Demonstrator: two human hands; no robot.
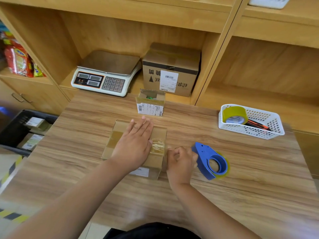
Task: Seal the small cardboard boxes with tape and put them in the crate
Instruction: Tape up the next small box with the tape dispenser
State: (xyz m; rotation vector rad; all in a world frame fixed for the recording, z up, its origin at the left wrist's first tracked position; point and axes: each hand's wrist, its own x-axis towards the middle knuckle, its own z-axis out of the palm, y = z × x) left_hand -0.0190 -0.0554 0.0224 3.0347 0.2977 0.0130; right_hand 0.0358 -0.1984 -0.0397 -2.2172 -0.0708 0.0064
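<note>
Pressing tape on the box under your L hand

L hand (133,144) spread flat on box (119,135); R hand (181,163) curled, pinching tape end beside dispenser (211,161). Rub crumpled tape (158,145) smooth w/ firm strokes. Crate (15,123) far left.

Small shop packing counter: digital price scale (105,78) in wooden shelving (172,23), snack packets (19,61) shelved at left, labelled shipping carton (170,73), tape roll (234,115) in white basket (269,130), black crate (20,128) holding parcels.

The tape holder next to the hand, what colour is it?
Blue, seen in the head view: the tape holder lies on the table.
</note>
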